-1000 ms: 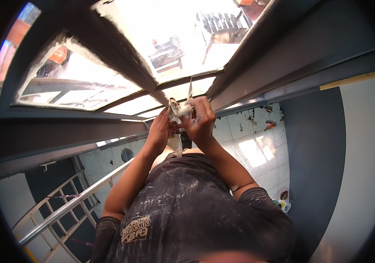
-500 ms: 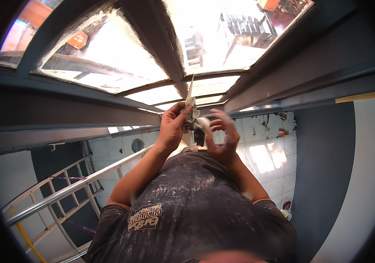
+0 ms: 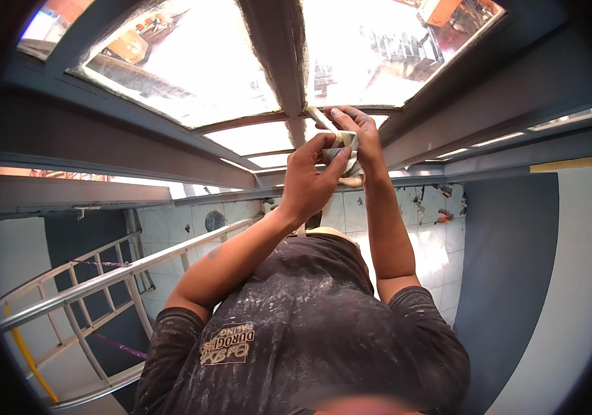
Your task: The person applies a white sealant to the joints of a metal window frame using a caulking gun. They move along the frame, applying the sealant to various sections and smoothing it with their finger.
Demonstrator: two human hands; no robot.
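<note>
A pale, crumpled strip of masking tape (image 3: 321, 119) runs from the crossing of the grey window bars (image 3: 276, 48) down to my hands. My left hand (image 3: 308, 178) is closed, pinching a bunched part of the tape between thumb and fingers. Just beyond it and to the right, my right hand (image 3: 366, 138) closes its thumb and fingers on the strip close to the glass (image 3: 358, 52). Loose folds of tape hang between the two hands. Part of the bunch is hidden behind my left fingers.
An aluminium ladder (image 3: 102, 280) leans at the lower left. Pale floor tiles (image 3: 237, 211) lie below, with debris (image 3: 442, 217) on them at the right. A grey-and-white wall (image 3: 510, 249) rises on the right. Outside the glass stands dark slatted furniture (image 3: 407, 52).
My right hand has moved up and forward to the window bars and taken the strip. My left hand has shifted right, still gripping the tape. The view has turned slightly.
</note>
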